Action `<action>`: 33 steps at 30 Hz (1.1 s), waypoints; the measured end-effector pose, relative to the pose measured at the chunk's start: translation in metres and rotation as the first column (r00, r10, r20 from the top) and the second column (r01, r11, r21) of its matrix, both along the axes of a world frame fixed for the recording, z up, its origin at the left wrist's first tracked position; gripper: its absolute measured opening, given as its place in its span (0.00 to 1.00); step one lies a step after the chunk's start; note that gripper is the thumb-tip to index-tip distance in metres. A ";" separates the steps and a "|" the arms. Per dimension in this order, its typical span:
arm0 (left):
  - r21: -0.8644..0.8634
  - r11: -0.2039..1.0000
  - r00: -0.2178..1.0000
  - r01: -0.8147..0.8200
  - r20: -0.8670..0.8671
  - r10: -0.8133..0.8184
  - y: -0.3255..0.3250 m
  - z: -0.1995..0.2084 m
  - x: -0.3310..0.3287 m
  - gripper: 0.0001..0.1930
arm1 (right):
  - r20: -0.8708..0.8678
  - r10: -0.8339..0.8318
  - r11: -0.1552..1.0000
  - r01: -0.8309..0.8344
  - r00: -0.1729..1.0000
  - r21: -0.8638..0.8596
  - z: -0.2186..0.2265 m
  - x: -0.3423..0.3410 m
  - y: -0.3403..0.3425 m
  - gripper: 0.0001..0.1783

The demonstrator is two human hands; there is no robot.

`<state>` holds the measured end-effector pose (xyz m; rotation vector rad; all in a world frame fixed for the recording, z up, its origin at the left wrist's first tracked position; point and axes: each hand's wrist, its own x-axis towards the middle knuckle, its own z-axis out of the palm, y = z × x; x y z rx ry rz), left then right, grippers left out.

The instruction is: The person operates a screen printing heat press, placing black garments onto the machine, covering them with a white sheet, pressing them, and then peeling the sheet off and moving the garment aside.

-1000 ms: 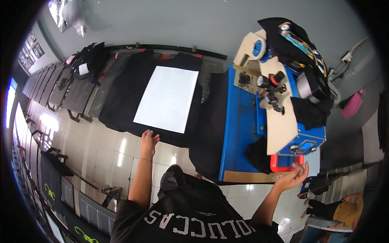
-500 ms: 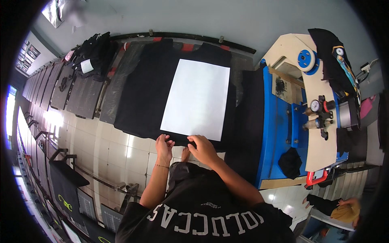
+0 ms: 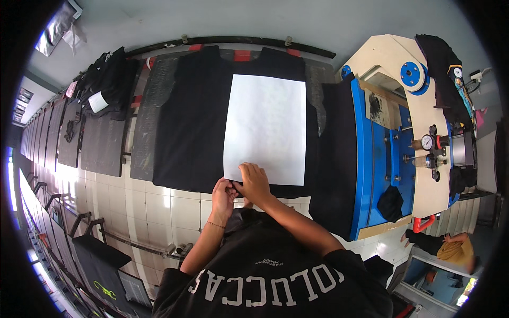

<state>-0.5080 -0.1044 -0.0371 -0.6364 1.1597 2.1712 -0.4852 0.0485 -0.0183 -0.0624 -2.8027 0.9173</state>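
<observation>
A black T-shirt lies flat over a dark board, its neck end away from me. A blank white sheet rests on the shirt, right of its middle. My left hand is closed in a pinch at the sheet's lower left corner, by the shirt's near edge. What its fingertips hold is too small to make out. My right hand lies over that same corner, fingers bent lightly on the paper. Its thumb stands apart from them, close to the left fingertips.
On the right stands a blue and cream press with a pressure gauge and a black cloth. Dark clothes are heaped on boards at the left. Metal racks line the lower left. Another person is at lower right.
My right hand has moved left, from the sheet's lower edge onto its lower left corner. My left hand has shifted slightly right, so both hands now meet there. The view has turned a little.
</observation>
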 end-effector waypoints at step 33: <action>-0.926 0.034 0.014 -0.377 -0.043 -0.999 0.134 -0.013 -0.080 0.38 | 0.162 -0.882 0.220 0.693 0.442 -0.687 -0.023 0.073 0.218 0.15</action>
